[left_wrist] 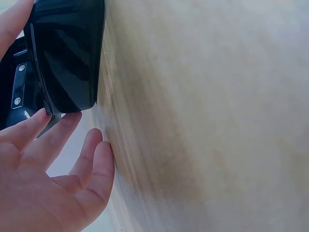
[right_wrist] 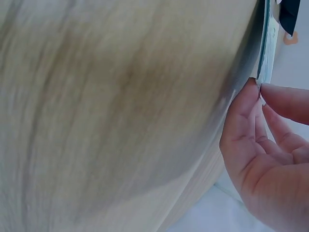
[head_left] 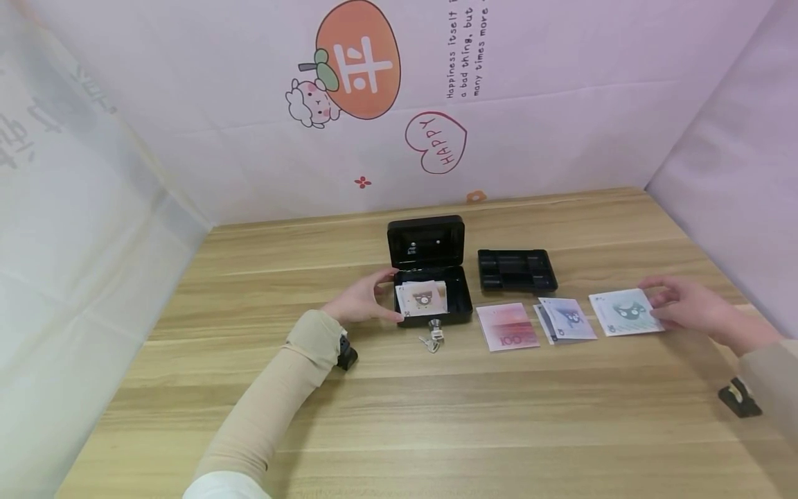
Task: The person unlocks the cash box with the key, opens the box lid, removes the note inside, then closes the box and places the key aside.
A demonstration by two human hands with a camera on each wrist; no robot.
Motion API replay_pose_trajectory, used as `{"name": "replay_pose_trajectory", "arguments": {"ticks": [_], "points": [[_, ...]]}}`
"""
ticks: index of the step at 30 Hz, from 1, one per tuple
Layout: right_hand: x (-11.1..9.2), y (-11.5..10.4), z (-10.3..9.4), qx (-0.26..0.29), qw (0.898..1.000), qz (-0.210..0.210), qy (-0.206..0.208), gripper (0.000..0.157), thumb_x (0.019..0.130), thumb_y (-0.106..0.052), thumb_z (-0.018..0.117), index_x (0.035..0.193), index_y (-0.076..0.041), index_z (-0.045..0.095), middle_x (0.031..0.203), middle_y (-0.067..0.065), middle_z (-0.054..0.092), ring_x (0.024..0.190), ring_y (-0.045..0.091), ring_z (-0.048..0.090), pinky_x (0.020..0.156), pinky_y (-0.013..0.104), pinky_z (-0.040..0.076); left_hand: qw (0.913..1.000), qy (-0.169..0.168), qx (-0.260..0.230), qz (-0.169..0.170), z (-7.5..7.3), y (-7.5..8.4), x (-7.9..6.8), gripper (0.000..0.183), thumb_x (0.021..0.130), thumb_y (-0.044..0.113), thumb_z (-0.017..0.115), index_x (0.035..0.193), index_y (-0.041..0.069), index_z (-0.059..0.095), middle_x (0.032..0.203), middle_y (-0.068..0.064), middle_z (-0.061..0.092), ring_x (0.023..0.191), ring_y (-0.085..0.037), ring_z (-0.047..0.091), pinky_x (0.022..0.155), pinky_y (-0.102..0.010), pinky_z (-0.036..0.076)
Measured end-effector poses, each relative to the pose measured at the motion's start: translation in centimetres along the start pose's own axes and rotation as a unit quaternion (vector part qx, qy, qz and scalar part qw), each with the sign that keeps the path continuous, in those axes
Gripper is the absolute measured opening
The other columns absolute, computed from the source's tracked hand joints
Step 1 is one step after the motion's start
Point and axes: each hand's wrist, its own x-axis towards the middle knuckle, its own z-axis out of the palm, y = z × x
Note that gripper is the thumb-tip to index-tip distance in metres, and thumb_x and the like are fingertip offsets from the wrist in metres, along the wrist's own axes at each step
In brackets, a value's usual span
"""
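Observation:
A black cash box (head_left: 459, 294) stands with its lid raised, and a stack of brownish banknotes (head_left: 424, 299) lies inside. My left hand (head_left: 361, 296) spans the box's left side, thumb near the front corner and fingers at the back. In the left wrist view, the left hand's (left_wrist: 58, 169) fingertips touch the black box (left_wrist: 72, 58). At the right, my right hand (head_left: 688, 308) pinches the right edge of a stack of green banknotes (head_left: 620, 312). The right wrist view shows that hand's (right_wrist: 263, 150) thumb and finger on the edge of the green notes (right_wrist: 264, 48).
A black compartment tray (head_left: 517, 270) sits right of the box. Red banknotes (head_left: 508, 327) and a fanned pile of bluish-purple banknotes (head_left: 569, 320) lie before it. Keys (head_left: 431, 344) and a metal lock cylinder (head_left: 436, 328) are at the box's front. Behind the table hangs a printed cloth (head_left: 530, 138).

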Motion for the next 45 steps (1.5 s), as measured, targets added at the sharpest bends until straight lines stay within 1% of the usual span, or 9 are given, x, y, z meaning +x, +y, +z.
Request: {"name": "replay_pose_trajectory", "arguments": {"ticks": [2, 4, 12, 20, 25, 31, 35, 38, 45], "points": [[0.0, -0.1, 0.1, -0.013, 1.0, 0.002, 0.001, 0.038, 0.081, 0.005, 0.057, 0.116, 0.008, 0.044, 0.086, 0.008, 0.059, 0.064, 0.001, 0.051, 0.054, 0.021, 0.05, 1.0, 0.0, -0.001, 0.0, 0.0, 0.0, 0.0, 0.098, 0.071, 0.019, 0.084, 0.149, 0.012, 0.026, 0.153, -0.011, 0.031, 0.133, -0.038, 0.04, 0.11, -0.046, 0.036], [0.0, -0.1, 0.1, -0.026, 1.0, 0.0, -0.001, 0.048, 0.078, 0.008, 0.057, 0.12, 0.016, 0.035, 0.088, 0.012, 0.061, 0.064, 0.0, 0.051, 0.054, 0.021, 0.05, 1.0, -0.002, -0.003, 0.0, 0.0, 0.0, 0.0, 0.098, 0.071, 0.019, 0.084, 0.149, 0.012, 0.026, 0.153, -0.011, 0.03, 0.133, -0.038, 0.039, 0.11, -0.046, 0.036], [-0.1, -0.3, -0.3, -0.071, 0.997, 0.002, -0.001, 0.053, 0.083, 0.003, 0.059, 0.126, 0.02, 0.032, 0.105, 0.041, 0.054, 0.072, -0.002, 0.053, 0.061, 0.022, 0.052, 1.0, -0.002, 0.001, -0.002, 0.0, 0.2, -0.2, 0.098, 0.071, 0.02, 0.083, 0.149, 0.012, 0.026, 0.154, -0.012, 0.03, 0.133, -0.038, 0.039, 0.11, -0.046, 0.035], [-0.3, -1.0, -0.8, -0.056, 0.998, -0.001, 0.023, 0.054, 0.091, -0.005, 0.053, 0.132, 0.019, 0.029, 0.122, 0.047, 0.041, 0.076, -0.015, 0.047, 0.065, 0.018, 0.051, 1.0, -0.001, 0.004, -0.001, 0.0, 0.2, -0.3, 0.097, 0.071, 0.019, 0.083, 0.149, 0.011, 0.026, 0.154, -0.012, 0.029, 0.133, -0.038, 0.039, 0.11, -0.046, 0.035], [-0.3, -2.6, -0.6, -0.036, 0.998, -0.031, 0.05, 0.051, 0.094, -0.006, 0.053, 0.134, 0.017, 0.031, 0.12, 0.044, 0.045, 0.078, -0.019, 0.047, 0.065, 0.019, 0.053, 1.0, 0.0, 0.003, -0.002, 0.0, 0.1, -0.2, 0.097, 0.071, 0.019, 0.083, 0.149, 0.012, 0.026, 0.153, -0.011, 0.03, 0.133, -0.038, 0.04, 0.11, -0.046, 0.035], [-0.1, -4.7, 0.2, -0.002, 0.999, -0.035, 0.038, 0.052, 0.094, -0.003, 0.052, 0.135, 0.017, 0.029, 0.123, 0.042, 0.044, 0.079, -0.015, 0.052, 0.069, 0.021, 0.056, 1.0, 0.001, 0.004, -0.002, 0.0, 0.0, -0.2, 0.097, 0.071, 0.019, 0.083, 0.149, 0.013, 0.026, 0.153, -0.012, 0.031, 0.132, -0.038, 0.04, 0.109, -0.046, 0.036], [0.2, -5.6, 1.0, 0.021, 0.998, -0.047, 0.028, 0.051, 0.091, 0.003, 0.053, 0.134, 0.017, 0.03, 0.111, 0.022, 0.059, 0.081, -0.012, 0.055, 0.07, 0.019, 0.055, 1.0, 0.001, 0.006, -0.004, 0.0, 0.0, -0.2, 0.097, 0.071, 0.02, 0.083, 0.149, 0.013, 0.027, 0.153, -0.011, 0.031, 0.132, -0.037, 0.041, 0.109, -0.045, 0.036], [0.4, -6.2, 1.6, 0.038, 0.998, -0.054, 0.023, 0.051, 0.092, -0.001, 0.054, 0.134, 0.015, 0.031, 0.109, 0.006, 0.059, 0.083, -0.011, 0.056, 0.072, 0.018, 0.055, 1.0, 0.002, 0.004, -0.004, 0.0, 0.1, -0.3, 0.097, 0.071, 0.02, 0.083, 0.149, 0.013, 0.026, 0.153, -0.011, 0.03, 0.132, -0.037, 0.04, 0.11, -0.046, 0.036], [0.5, -8.2, 3.0, 0.051, 0.997, -0.064, 0.009, 0.051, 0.094, -0.006, 0.055, 0.136, 0.012, 0.032, 0.111, 0.007, 0.058, 0.086, -0.011, 0.056, 0.074, 0.016, 0.053, 1.0, 0.001, -0.005, -0.002, 0.0, 0.4, -0.3, 0.098, 0.071, 0.019, 0.083, 0.15, 0.013, 0.025, 0.154, -0.011, 0.03, 0.133, -0.038, 0.039, 0.11, -0.046, 0.035]]}}
